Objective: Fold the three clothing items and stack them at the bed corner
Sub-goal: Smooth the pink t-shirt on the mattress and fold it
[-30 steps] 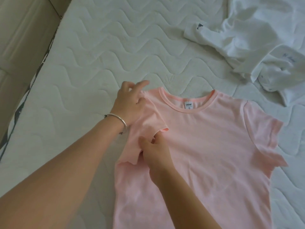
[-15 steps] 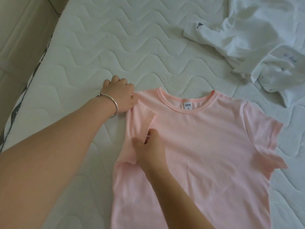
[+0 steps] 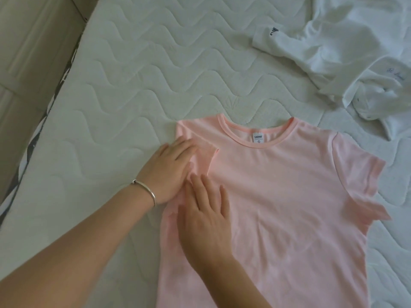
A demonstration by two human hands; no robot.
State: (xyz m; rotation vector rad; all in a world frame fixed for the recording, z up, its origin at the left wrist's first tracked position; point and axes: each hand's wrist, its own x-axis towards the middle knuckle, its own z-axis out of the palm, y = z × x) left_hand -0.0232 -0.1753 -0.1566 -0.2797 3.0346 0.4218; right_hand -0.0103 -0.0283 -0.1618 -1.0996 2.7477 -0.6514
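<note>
A pink T-shirt (image 3: 289,196) lies flat, neck toward the top, across the lower centre and right of the quilted mattress (image 3: 133,74). Its sleeve (image 3: 201,152) on the frame's left is folded inward. The left hand (image 3: 169,172), wearing a bracelet (image 3: 145,190), presses that fold with straight fingers, gripping nothing. Just beside it, the right hand (image 3: 204,216) rests flat on the shirt, fingers extended. Crumpled white clothes (image 3: 347,47) lie in the upper right.
</note>
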